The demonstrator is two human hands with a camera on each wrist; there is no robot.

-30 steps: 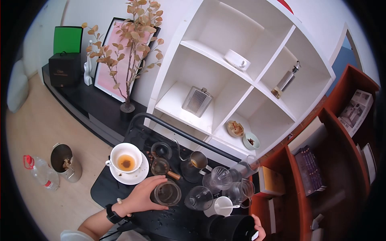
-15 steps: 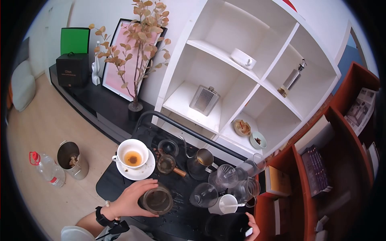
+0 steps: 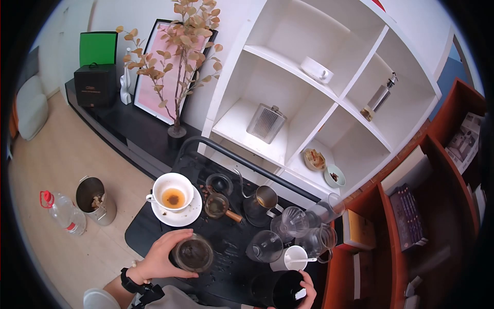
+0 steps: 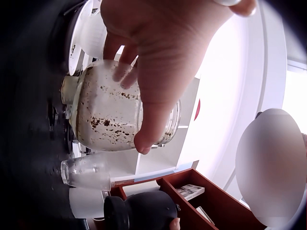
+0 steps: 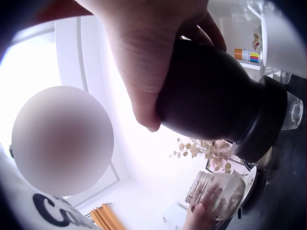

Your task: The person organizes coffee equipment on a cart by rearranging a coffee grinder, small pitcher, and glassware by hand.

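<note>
My left hand [image 3: 157, 258] grips a clear glass jar [image 3: 194, 252], thumb on one side and fingers on the other, close over the black tray table [image 3: 231, 252]. Dark brown specks cling to the jar's wall in the left wrist view. My right hand [image 3: 308, 291] holds a black canister-like body [image 5: 206, 91] with a flared rim at its lower end; a small white patch shows beside the fingers in the head view. Near the left hand, a white cup [image 3: 166, 184] with brown liquid sits on a white saucer [image 3: 177, 219].
A gooseneck kettle [image 3: 261, 203], a wood-handled glass piece [image 3: 216, 205], glass vessels [image 3: 265, 247] and a white cup with a spoon [image 3: 293, 256] crowd the tray. Behind stands a white shelf [image 3: 285, 56]. A metal bucket [image 3: 98, 201] and plastic bottle [image 3: 64, 213] stand on the floor at left.
My left hand has brought the jar leftward and closer to me. The black body in my right hand has also shifted left. The head view has turned slightly.
</note>
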